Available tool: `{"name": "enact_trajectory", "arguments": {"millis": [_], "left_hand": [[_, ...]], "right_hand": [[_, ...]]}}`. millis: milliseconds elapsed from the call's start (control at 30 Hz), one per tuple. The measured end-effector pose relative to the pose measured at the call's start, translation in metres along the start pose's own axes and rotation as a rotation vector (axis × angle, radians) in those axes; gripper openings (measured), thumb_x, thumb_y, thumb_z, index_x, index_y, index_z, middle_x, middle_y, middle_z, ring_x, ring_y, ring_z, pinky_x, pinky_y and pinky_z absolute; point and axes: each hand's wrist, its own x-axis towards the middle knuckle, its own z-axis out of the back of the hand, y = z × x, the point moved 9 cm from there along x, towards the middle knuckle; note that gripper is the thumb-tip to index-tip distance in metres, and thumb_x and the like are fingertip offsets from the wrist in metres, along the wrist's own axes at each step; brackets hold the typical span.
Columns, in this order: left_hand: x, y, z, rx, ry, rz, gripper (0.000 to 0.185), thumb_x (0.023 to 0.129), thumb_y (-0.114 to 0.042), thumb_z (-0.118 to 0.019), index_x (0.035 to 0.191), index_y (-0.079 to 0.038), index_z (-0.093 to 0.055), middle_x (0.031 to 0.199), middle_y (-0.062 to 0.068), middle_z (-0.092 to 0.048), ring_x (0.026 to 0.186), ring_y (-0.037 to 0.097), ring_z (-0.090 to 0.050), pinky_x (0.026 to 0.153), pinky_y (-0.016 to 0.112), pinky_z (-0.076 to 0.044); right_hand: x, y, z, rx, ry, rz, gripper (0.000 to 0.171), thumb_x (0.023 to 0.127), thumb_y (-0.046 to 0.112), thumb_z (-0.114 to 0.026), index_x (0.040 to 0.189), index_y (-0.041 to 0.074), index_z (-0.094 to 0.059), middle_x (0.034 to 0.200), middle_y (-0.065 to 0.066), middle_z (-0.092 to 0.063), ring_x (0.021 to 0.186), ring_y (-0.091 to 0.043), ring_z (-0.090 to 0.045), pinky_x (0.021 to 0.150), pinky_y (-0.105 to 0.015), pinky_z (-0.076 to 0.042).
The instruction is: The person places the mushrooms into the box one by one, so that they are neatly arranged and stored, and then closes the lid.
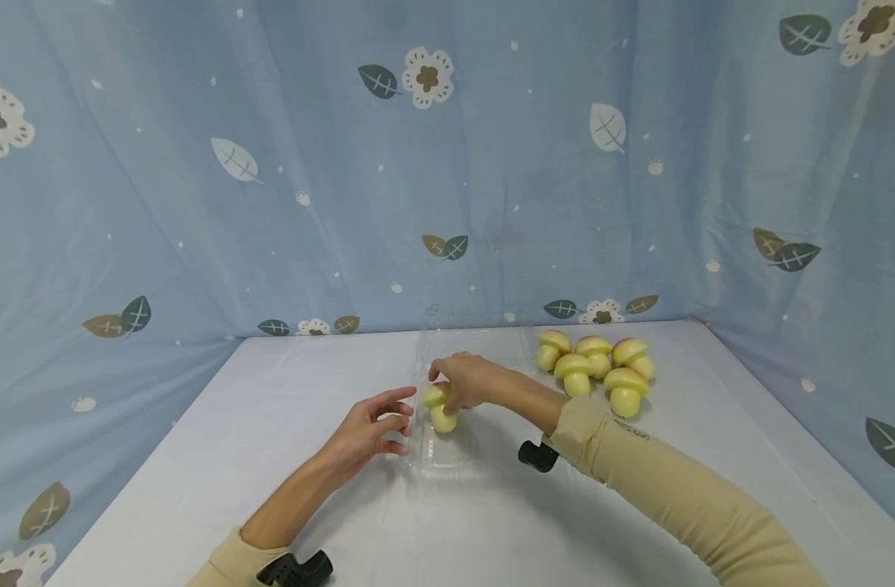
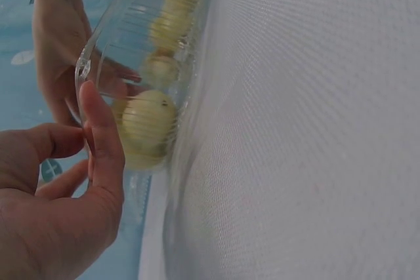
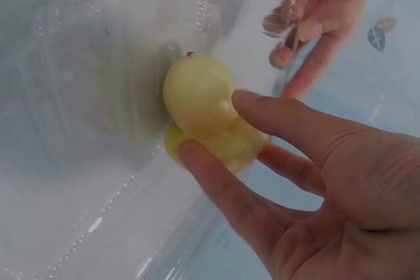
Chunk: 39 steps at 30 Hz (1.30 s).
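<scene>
Curtain (image 1: 198,204) patterned with leaves and flowers backs the pale table (image 1: 235,456). Near its middle lies a clear plastic container (image 1: 447,456), its edges hard to trace. The right hand (image 1: 468,381) reaches inside, fingertips lightly holding a yellow mushroom-shaped toy (image 1: 441,408). The left hand (image 1: 365,432), fingers loosely spread, touches the container's near wall. Five more toys (image 1: 596,368) cluster well apart to the right.
</scene>
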Motion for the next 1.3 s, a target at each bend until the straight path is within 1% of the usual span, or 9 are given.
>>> {"name": "enact_trajectory", "arguments": {"millis": [133,267,400,633,767,867,1000,1167,1300], "left_hand": [[0.000,0.001,-0.001,-0.006,0.003,-0.002,0.052,0.088,-0.007,-0.054,0.137,-0.016,-0.040,0.121,0.020,-0.042,0.080,0.014,-0.055,0.065,0.031,-0.056],[0.000,0.000,-0.001,-0.003,-0.001,-0.011,0.052,0.088,-0.007,-0.054,0.137,-0.015,-0.040,0.119,0.018,-0.043,0.080,0.015,-0.055,0.064,0.031,-0.056],[0.001,0.000,-0.001,0.001,0.000,-0.009,0.052,0.088,-0.007,-0.054,0.136,-0.015,-0.040,0.118,0.018,-0.043,0.080,0.015,-0.054,0.064,0.032,-0.056],[0.000,0.000,0.000,-0.010,0.001,-0.006,0.052,0.087,-0.008,-0.056,0.136,-0.015,-0.041,0.118,0.017,-0.043,0.080,0.015,-0.055,0.064,0.031,-0.056],[0.000,0.001,0.001,-0.012,-0.007,-0.006,0.052,0.087,-0.008,-0.056,0.136,-0.017,-0.042,0.120,0.019,-0.042,0.080,0.015,-0.056,0.063,0.031,-0.056],[0.000,0.002,0.001,-0.010,-0.008,-0.002,0.052,0.087,-0.007,-0.055,0.136,-0.017,-0.041,0.121,0.021,-0.041,0.080,0.015,-0.055,0.063,0.032,-0.056],[-0.001,0.003,0.001,-0.009,-0.006,-0.003,0.053,0.087,-0.007,-0.055,0.137,-0.016,-0.040,0.122,0.021,-0.041,0.079,0.015,-0.055,0.062,0.031,-0.056],[-0.001,0.000,0.001,0.000,0.006,-0.019,0.053,0.088,-0.007,-0.055,0.138,-0.014,-0.038,0.121,0.021,-0.041,0.079,0.014,-0.055,0.062,0.031,-0.056],[0.000,0.000,0.000,-0.005,0.016,-0.021,0.054,0.088,-0.008,-0.055,0.138,-0.014,-0.038,0.121,0.021,-0.041,0.080,0.014,-0.055,0.063,0.031,-0.056]], "right_hand": [[-0.004,-0.005,0.003,0.027,0.025,0.014,0.054,0.075,0.026,-0.074,0.123,0.020,-0.050,0.112,-0.002,-0.057,0.089,-0.013,-0.056,0.071,-0.025,-0.049],[-0.009,-0.010,0.006,0.106,0.058,0.029,0.053,0.078,0.024,-0.071,0.125,0.018,-0.048,0.118,-0.011,-0.054,0.076,-0.017,-0.063,0.061,-0.024,-0.051],[-0.014,-0.015,0.010,0.154,0.080,0.029,0.052,0.079,0.026,-0.070,0.125,0.020,-0.047,0.121,-0.014,-0.052,0.071,-0.017,-0.064,0.060,-0.025,-0.052],[-0.028,-0.029,0.020,0.199,0.071,0.017,0.053,0.078,0.035,-0.070,0.124,0.025,-0.047,0.117,-0.008,-0.054,0.075,-0.016,-0.062,0.062,-0.025,-0.053],[-0.042,-0.036,0.029,0.221,0.051,0.041,0.052,0.079,0.037,-0.068,0.125,0.027,-0.047,0.118,-0.007,-0.054,0.074,-0.012,-0.062,0.064,-0.025,-0.053],[-0.054,-0.042,0.034,0.227,0.031,0.073,0.051,0.080,0.039,-0.066,0.126,0.029,-0.046,0.118,-0.005,-0.055,0.082,-0.012,-0.062,0.068,-0.026,-0.052],[-0.067,-0.052,0.041,0.240,-0.013,0.097,0.050,0.080,0.042,-0.065,0.126,0.031,-0.046,0.117,-0.002,-0.057,0.094,-0.015,-0.061,0.074,-0.027,-0.052],[-0.080,-0.066,0.047,0.282,-0.089,0.098,0.050,0.079,0.043,-0.066,0.124,0.032,-0.047,0.114,-0.001,-0.059,0.094,-0.017,-0.063,0.076,-0.029,-0.053],[-0.088,-0.072,0.049,0.331,-0.112,0.109,0.050,0.081,0.042,-0.065,0.125,0.030,-0.047,0.116,-0.005,-0.059,0.096,-0.019,-0.063,0.079,-0.031,-0.053]]}}
